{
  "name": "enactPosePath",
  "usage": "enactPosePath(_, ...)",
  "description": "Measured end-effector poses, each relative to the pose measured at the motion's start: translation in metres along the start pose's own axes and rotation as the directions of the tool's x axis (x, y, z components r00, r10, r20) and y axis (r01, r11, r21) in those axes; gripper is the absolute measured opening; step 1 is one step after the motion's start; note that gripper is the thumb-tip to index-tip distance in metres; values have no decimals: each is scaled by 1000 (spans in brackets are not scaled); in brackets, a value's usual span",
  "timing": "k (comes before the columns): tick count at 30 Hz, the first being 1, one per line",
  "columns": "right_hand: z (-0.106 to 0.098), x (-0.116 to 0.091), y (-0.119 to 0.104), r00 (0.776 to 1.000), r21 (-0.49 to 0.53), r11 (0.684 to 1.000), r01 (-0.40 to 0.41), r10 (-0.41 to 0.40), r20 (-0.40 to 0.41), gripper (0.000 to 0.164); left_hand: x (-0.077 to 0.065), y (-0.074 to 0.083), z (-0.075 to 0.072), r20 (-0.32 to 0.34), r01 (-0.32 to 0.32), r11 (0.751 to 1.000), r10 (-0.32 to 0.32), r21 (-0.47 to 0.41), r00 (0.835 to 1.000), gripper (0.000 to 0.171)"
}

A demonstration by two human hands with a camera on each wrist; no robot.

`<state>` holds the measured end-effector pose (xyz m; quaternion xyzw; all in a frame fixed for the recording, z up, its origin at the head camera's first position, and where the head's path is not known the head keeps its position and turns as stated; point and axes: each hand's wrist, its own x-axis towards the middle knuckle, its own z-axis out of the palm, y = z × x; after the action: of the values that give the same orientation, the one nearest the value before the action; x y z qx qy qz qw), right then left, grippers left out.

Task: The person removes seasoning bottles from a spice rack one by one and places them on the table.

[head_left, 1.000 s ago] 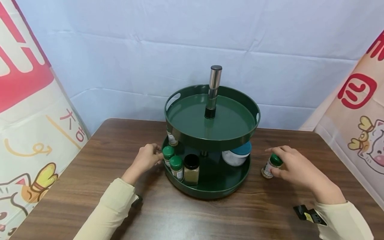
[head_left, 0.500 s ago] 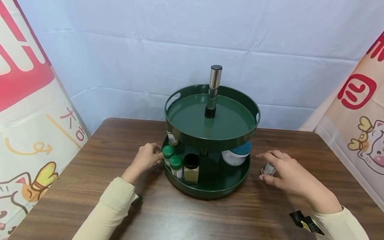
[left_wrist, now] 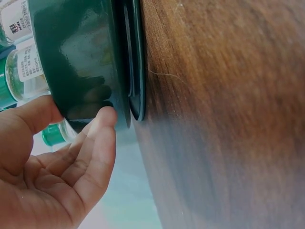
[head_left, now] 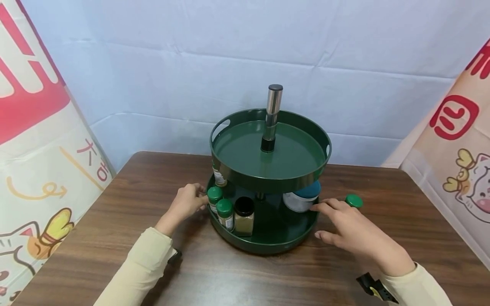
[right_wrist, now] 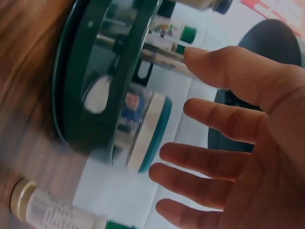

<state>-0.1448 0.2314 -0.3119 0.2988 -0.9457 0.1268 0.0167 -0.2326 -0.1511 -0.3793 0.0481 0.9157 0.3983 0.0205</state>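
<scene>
A dark green two-tier turntable (head_left: 264,247) stands mid-table. My left hand (head_left: 185,199) holds the left edge of its lower tray; in the left wrist view the thumb lies at the rim and fingertips reach the outer wall. Beside that hand, two green-capped spice jars (head_left: 225,208) and a black-capped jar (head_left: 244,217) stand in the lower tray. A clear tub with a blue lid (head_left: 300,199) sits on the tray's right side. My right hand (head_left: 354,227), fingers spread and holding nothing, hovers by the tray's right edge. Behind it on the table is another green-capped spice jar (right_wrist: 55,207).
The upper tray (head_left: 237,159) overhangs the lower one, with a steel post (head_left: 273,104) rising through it. Another jar (head_left: 220,176) is partly hidden under its left side. A pale cloth (head_left: 153,76) hangs behind the wooden table (head_left: 126,204).
My right hand has moved left, away from the green-capped jar on the table, to the turntable's right edge. That jar stays on the table. My left hand has not moved.
</scene>
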Motion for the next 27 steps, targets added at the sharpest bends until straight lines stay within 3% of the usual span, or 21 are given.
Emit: enactPosePath(27, 21, 38, -40, 989, 36, 989, 143, -144, 23, 45, 0, 0, 1, -3, 16, 1000, -16, -3, 1000, 25)
